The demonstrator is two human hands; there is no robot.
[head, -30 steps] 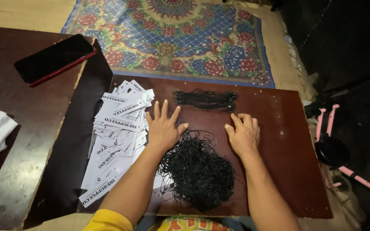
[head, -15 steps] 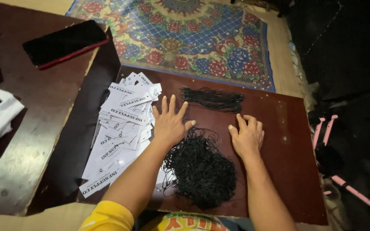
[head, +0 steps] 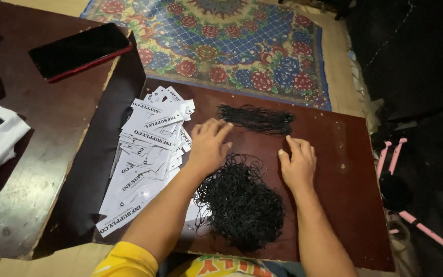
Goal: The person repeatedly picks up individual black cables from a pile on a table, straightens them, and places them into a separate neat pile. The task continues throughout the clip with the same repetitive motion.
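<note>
Sorting step, judged: left hand [head: 208, 146] and right hand [head: 297, 163] rest flat on the bench [head: 334, 169], each grip apart and empty. Tangled black cords [head: 242, 202] lie between the wrists; straightened bundle [head: 256, 119] beyond the fingertips; paper tags [head: 149, 149] left. Next calls for pinching one cord.

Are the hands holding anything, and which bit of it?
Nothing is clearly held. The left hand and right hand rest on the brown board, next to the tangled black strings. Any single thread under the fingers is too thin to see.
</note>
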